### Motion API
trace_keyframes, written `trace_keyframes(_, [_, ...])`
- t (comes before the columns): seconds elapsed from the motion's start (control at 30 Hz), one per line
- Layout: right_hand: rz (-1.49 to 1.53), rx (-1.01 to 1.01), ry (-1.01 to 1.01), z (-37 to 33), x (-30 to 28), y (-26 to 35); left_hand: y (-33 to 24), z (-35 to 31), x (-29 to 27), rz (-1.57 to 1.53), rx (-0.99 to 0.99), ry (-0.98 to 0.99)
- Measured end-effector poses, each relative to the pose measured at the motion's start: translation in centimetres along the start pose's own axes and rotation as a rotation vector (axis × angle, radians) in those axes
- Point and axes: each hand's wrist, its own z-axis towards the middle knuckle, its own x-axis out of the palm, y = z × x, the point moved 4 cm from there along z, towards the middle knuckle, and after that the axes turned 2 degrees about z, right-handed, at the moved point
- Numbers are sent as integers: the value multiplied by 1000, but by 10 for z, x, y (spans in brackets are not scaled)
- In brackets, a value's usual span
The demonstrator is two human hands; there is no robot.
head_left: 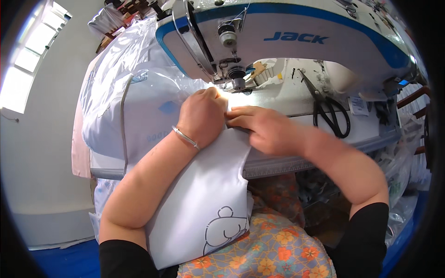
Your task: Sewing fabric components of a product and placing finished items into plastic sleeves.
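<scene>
A white fabric piece (199,194) with a black line drawing of a round-eared animal runs from my lap up to the sewing machine (296,32). My left hand (202,116), a silver bangle at its wrist, is closed on the fabric's upper end just in front of the lit needle area. Its fingertips are partly hidden behind the knuckles. Close on its right, my right hand (269,129) reaches leftward, its fingers together and gripping the fabric's edge; the thumb is out of sight. The presser foot area (237,85) lies directly beyond both hands.
Black-handled scissors (331,111) lie on the machine bed to the right, beside a small white label (358,105). Clear plastic wrapping (139,69) covers the table at left. A ruler strip (278,167) follows the table's front edge. Plastic bags (398,171) hang at far right.
</scene>
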Motion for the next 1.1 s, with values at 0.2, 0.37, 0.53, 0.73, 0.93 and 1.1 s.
trace_keyframes(0.2, [-259, -136, 202, 2, 13, 11, 1, 10, -14, 128, 103, 104])
trace_keyframes(0.37, [-207, -99, -259, 17, 58, 29, 0, 14, -11, 45, 77, 356])
trace_keyframes(0.53, [-238, -48, -253, 7, 57, 26, -2, 1, -15, 12, 75, 291])
trace_keyframes(0.73, [-237, -49, -270, 10, 48, 23, 2, 1, -12, -125, 30, 250])
trace_keyframes(0.93, [-290, -161, -392, 11, 39, 13, 1, 8, -11, -82, 92, 237])
trace_keyframes(1.1, [-328, -100, -344, 17, 44, 13, 0, 2, -52, 341, 351, -183])
